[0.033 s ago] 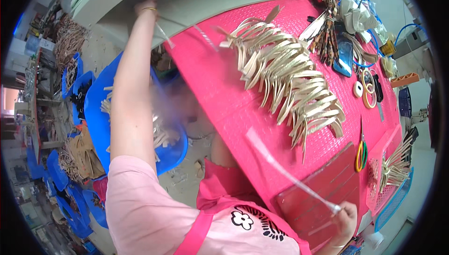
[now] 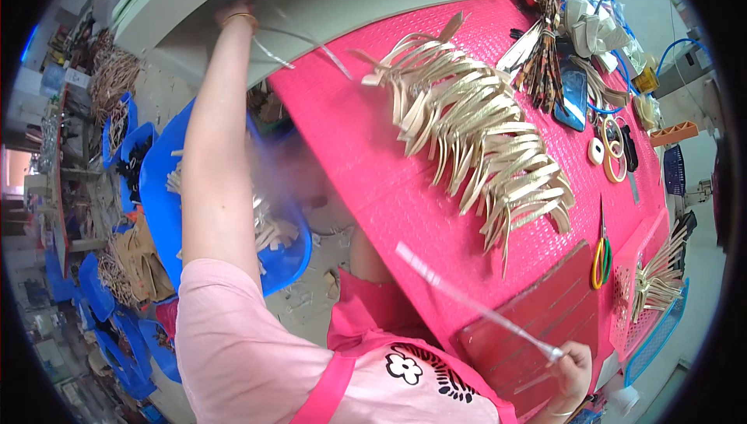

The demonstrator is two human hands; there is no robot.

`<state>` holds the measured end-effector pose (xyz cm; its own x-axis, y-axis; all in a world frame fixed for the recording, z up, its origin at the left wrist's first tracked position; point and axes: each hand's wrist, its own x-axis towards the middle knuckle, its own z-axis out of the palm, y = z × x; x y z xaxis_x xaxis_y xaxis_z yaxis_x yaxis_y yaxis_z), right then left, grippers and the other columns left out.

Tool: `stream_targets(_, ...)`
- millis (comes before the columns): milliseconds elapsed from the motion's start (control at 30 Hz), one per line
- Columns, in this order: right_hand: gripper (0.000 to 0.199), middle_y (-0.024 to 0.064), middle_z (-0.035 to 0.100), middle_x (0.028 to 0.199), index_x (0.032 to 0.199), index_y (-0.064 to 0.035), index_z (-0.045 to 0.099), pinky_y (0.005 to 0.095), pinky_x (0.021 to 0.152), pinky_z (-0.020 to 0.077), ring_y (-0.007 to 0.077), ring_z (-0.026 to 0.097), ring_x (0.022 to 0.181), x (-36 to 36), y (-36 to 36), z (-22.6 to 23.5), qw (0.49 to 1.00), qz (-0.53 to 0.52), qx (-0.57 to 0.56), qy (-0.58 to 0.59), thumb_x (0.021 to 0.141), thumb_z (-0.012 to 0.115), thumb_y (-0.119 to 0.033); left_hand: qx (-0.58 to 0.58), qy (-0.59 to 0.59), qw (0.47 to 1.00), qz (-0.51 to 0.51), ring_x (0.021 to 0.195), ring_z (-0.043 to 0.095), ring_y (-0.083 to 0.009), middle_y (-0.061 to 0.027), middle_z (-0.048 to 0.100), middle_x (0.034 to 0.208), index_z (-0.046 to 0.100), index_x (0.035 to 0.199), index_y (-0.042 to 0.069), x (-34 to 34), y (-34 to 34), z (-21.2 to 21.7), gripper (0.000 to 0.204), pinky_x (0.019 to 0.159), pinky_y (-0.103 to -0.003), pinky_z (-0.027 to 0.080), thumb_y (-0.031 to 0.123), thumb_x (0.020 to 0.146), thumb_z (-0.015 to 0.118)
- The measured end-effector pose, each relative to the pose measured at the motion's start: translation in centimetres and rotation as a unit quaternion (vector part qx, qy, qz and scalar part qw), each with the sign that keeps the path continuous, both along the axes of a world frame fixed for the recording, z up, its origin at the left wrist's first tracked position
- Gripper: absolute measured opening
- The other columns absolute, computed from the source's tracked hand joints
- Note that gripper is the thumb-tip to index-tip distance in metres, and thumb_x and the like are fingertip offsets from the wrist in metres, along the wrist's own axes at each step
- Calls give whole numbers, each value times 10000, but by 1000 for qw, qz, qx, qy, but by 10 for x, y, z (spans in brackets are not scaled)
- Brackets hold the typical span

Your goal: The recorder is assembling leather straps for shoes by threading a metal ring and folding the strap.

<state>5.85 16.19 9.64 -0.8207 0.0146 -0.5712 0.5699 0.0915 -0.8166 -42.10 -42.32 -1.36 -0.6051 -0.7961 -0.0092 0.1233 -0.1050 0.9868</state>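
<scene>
My right hand [image 2: 573,372], at the lower right, is closed on one end of a long pale tape-like strip [image 2: 475,307]. The strip stretches up and left above the pink table and a dark red board [image 2: 537,315], its far end blurred. My left arm reaches to the far left, where my left hand [image 2: 237,15] is closed beside the pale cabinet wall. Thin pale strands [image 2: 311,37] trail from its fingers toward the table corner. Between the hands lies a long row of gold, bent strap pieces [image 2: 475,124] on the table.
Scissors [image 2: 601,261] lie on the pink table [image 2: 350,167] by the board. Nearby are tape rolls [image 2: 615,163], a phone [image 2: 572,97] and a dark strap bundle [image 2: 547,58]. A pink basket [image 2: 622,307] holds more gold straps. A blue tub [image 2: 292,257] stands below my left arm.
My left hand has shifted slightly left, and the strands hanging from it have swung. The free end of the strip in my right hand has dropped a little toward the table's near edge.
</scene>
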Motion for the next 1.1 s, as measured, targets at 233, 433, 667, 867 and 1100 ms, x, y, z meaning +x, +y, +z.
stream_targets(233, 231, 23, 564, 580, 730, 39, 593, 193, 416, 330, 63, 480, 491, -61, -41, -12, 986, 158, -14, -59, 746, 604, -191, -612, -507, 606, 39, 1196, 308, -196, -155, 251, 1325, 266, 1285, 77, -3, -7, 43, 492, 956, -351, 293, 194, 830, 411)
stream_targets(433, 89, 48, 603, 720, 816, 31, 591, 209, 601, 414, 88, 540, 667, -101, -99, -14, 992, 109, -62, -11, 775, 542, -31, -499, -18, 823, -272, 866, 556, -178, -142, 581, 918, 520, 1062, -23, 84, 81, 63, 326, 800, -302, 412, 193, 829, 447)
stream_targets(667, 127, -24, 510, 749, 920, 18, 539, 162, 532, 326, 19, 408, 623, -106, -153, -31, 975, 78, -188, 86, 846, 479, -65, -46, -58, 583, -809, 976, 503, -235, -119, 508, 1091, 491, 1085, 25, 332, 230, 45, 342, 893, -350, 353, 278, 875, 399)
stream_targets(867, 173, -48, 410, 569, 835, -16, 533, 182, 457, 299, 26, 354, 514, -62, -164, -83, 979, 145, -146, -2, 873, 456, -167, 525, -6, 711, -468, 531, 418, -124, -4, 431, 605, 503, 910, 75, 303, 220, 23, 196, 511, -252, 367, 229, 883, 385)
stream_targets(1100, 156, 51, 537, 689, 908, -1, 554, 259, 589, 423, 130, 524, 658, -58, -126, -60, 929, 245, 48, 273, 832, 494, -124, 133, -23, 881, -453, 414, 230, -37, 46, 308, 538, 490, 864, 75, 244, 168, 75, 264, 386, -186, 183, 278, 910, 327)
